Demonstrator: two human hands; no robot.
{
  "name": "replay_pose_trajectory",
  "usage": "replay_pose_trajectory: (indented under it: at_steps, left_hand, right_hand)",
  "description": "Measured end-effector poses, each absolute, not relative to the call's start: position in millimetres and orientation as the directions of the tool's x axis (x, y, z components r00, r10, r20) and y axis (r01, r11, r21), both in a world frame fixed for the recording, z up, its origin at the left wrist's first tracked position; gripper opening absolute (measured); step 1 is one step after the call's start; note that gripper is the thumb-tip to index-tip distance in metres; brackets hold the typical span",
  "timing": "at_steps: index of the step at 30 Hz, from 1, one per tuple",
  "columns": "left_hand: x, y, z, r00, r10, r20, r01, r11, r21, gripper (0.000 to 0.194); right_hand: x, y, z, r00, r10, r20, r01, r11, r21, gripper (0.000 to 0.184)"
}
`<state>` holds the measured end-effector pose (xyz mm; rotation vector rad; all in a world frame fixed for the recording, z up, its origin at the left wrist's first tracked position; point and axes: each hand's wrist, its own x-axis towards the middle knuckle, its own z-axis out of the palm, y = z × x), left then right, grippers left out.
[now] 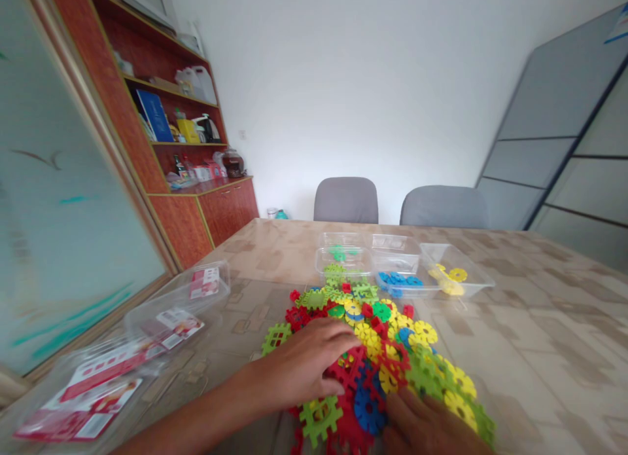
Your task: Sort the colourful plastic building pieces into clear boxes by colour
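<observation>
A heap of plastic toy pieces lies on the table in front of me: yellow notched discs (369,340), red square pieces (347,370), light-green square pieces (321,419) and a dark-blue notched disc (369,402). My left hand (309,363) reaches over the heap's left side, its thumb apart from its bent fingers, above the red pieces. Nothing shows in its grasp. Low on the right of the heap, my right hand (424,422) lies against the pieces with fingers stretched, beside a yellow disc and the blue one. The frame's bottom edge cuts part of it off.
Behind the heap stand clear plastic containers: one with green pieces (338,252), another with blue discs (400,281), a third with yellow discs (458,274). Clear lids (169,324) with red-and-white labels lie at the left. Two grey chairs (346,200) stand beyond the table.
</observation>
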<state>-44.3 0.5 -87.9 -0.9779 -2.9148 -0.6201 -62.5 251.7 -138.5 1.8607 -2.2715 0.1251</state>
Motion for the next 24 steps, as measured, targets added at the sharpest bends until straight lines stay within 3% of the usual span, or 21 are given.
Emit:
replay_pose_trajectory:
  at_steps: [5, 11, 15, 18, 24]
  left_hand:
    - [-47.5, 1.7, -91.3, -0.815, 0.566, 0.127, 0.571, 0.745, 0.344, 0.058]
    - [-44.3, 5.4, -83.1, -0.843, 0.501, 0.195, 0.536, 0.752, 0.383, 0.060]
    - [-41.5, 16.4, -85.1, -0.801, 0.556, 0.222, 0.592, 0.684, 0.426, 0.060]
    - [-41.6, 26.0, -90.6, -0.757, 0.617, 0.217, 0.642, 0.637, 0.427, 0.060]
    - [-43.2, 32.4, -98.2, -0.733, 0.652, 0.194, 0.664, 0.623, 0.414, 0.063]
  right_hand:
    - [-65.6, 242.6, -127.8, -0.151, -0.975, 0.163, -0.988, 0.151, -0.009, 0.027]
    - [-65.1, 254.2, -74.4, -0.349, -0.912, 0.214, -0.869, 0.230, -0.438, 0.019]
    - [-73.1, 270.1, -50.1, -0.441, -0.869, 0.223, -0.748, 0.219, -0.626, 0.016]
    - [-77.9, 277.3, -42.0, -0.454, -0.877, 0.155, -0.692, 0.238, -0.681, 0.025]
    - [-83.7, 290.7, -41.1, -0.481, -0.867, 0.131, -0.672, 0.268, -0.691, 0.021]
